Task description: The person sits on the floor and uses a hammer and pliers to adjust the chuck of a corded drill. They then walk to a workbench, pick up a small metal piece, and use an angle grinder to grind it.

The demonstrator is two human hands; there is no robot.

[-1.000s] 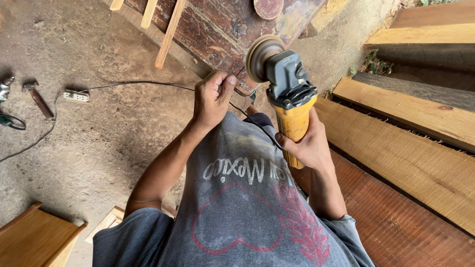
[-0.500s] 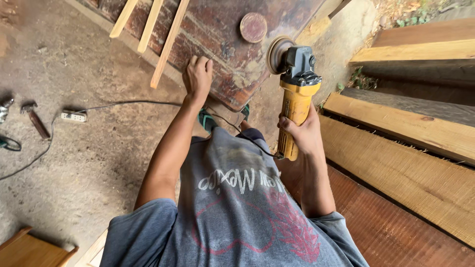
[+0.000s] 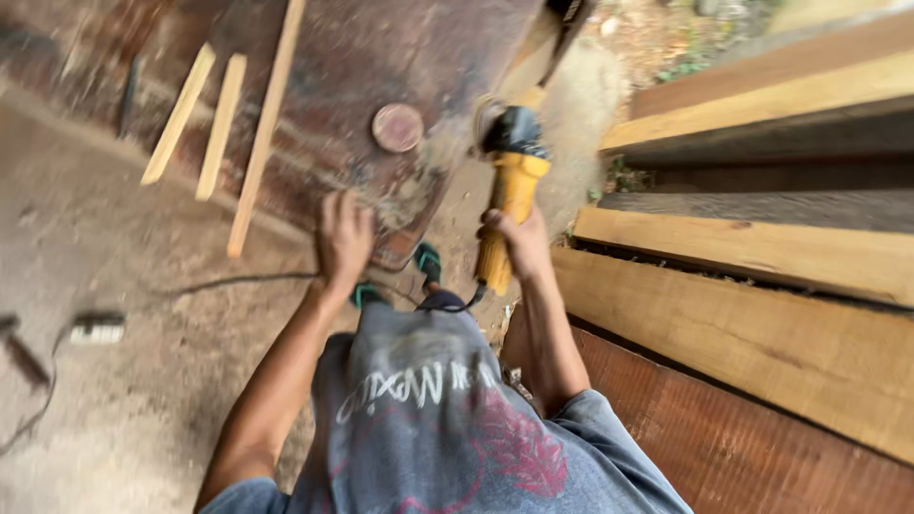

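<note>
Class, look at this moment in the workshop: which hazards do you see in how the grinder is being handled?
1. The right hand alone holds the yellow angle grinder; a kick might twist it loose.
2. The left hand rests bare on the dark wooden slab, fairly near the grinder's head.
3. The power cord trails across the floor by the feet, so it may snag.

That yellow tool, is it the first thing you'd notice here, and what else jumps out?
Yes, the yellow grinder stands out first, near the top middle, with the right hand wrapped round its handle. Just left of it, the left hand presses flat on a big dark reddish board, where a small round disc lies. Pale thick planks are stacked along the right side.
</note>
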